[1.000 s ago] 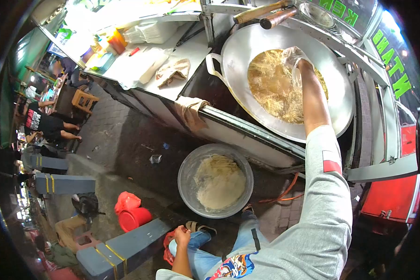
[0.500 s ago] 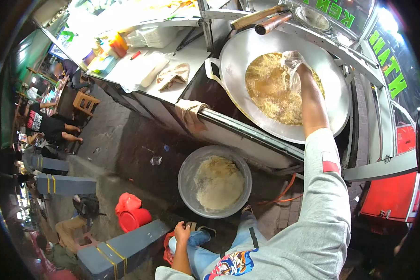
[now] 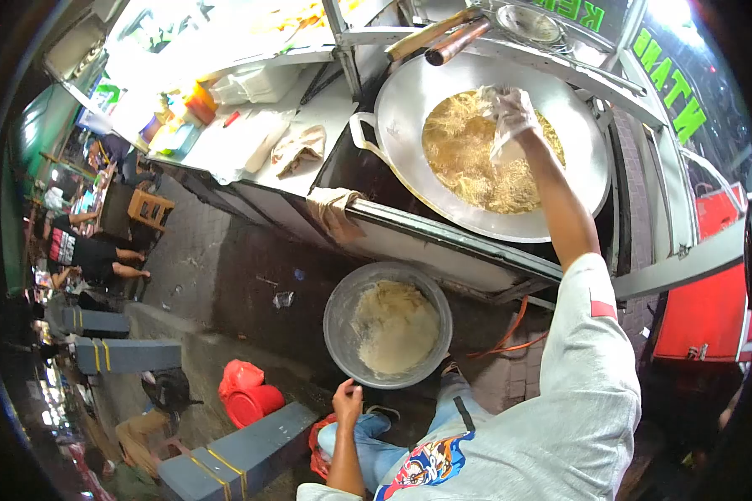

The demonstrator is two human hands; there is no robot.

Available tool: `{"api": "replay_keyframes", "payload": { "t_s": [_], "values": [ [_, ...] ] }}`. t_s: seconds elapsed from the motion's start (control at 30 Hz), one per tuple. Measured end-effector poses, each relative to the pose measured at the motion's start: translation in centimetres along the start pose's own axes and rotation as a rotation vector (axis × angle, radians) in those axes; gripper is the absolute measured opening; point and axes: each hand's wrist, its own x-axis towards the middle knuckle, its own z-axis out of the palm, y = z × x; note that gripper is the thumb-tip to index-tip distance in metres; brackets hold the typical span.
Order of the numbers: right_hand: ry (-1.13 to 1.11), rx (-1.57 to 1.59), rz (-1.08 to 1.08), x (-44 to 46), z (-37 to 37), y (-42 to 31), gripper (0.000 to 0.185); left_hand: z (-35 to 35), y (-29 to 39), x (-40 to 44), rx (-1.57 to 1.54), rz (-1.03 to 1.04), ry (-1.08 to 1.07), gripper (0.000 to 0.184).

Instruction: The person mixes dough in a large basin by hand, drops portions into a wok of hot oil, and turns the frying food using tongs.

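Can read KEN in green capitals [image 3: 578,12] on the upper glass pane [image 3: 597,32], partly cut by the top edge of the view. Can spell out N, T, A, N in further green letters [image 3: 675,96], going up from the lower right on the side pane [image 3: 721,104], but cannot settle the last one. Cannot make out the red and white lettering [image 3: 61,246] on a seated person's black shirt [image 3: 92,255], too small and blurred to read

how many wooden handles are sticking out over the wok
2: a pale handle and a darker handle, close together above the wok's upper rim in the picture. Others may be hidden behind the stall's frame.
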Motion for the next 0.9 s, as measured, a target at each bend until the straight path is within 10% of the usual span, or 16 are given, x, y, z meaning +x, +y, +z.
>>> {"api": "replay_keyframes", "payload": {
  "t_s": [0.13, 0.2, 0.37, 0.47, 0.6, 0.8, 0.9],
  "values": [
    [0.028, 0.085, -0.24, -9.4, 2.7, -1.4, 0.029, 4.0, 15.6, -1.2, -0.277, 0.24, -0.169, 0.04],
    [0.053, 0.696, 0.005, -18.3, 7.7, -3.9, 0.024, 6.2, 21.5, -2.2, -0.317, 0.469, -0.247, 0.053],
    [0.001, 0.998, 0.459, -33.5, 19.6, 2.1, 0.014, 9.1, 31.1, -6.8, -0.221, 0.801, 0.005, 0.082],
    [-0.21, 0.341, 0.261, -39.7, 21.3, 6.3, 0.018, 9.8, 26.0, -4.5, -0.066, 0.826, 0.177, 0.042],
    [-0.258, 0.936, 0.697, -43.3, 21.9, 7.6, 0.028, 10.1, 22.8, -5.0, -0.26, 0.553, 0.166, 0.01],
    [-0.474, 1.342, 1.008, -48.0, 23.5, 18.8, 0.032, 10.6, 18.0, -4.6, 0.005, 0.715, 0.077, 0.008],
    [-0.444, 0.937, 1.159, -49.0, 23.4, 20.1, 0.043, 10.6, 14.6, -4.1, 0.011, 0.735, 0.06, 0.009]
  ]
}}
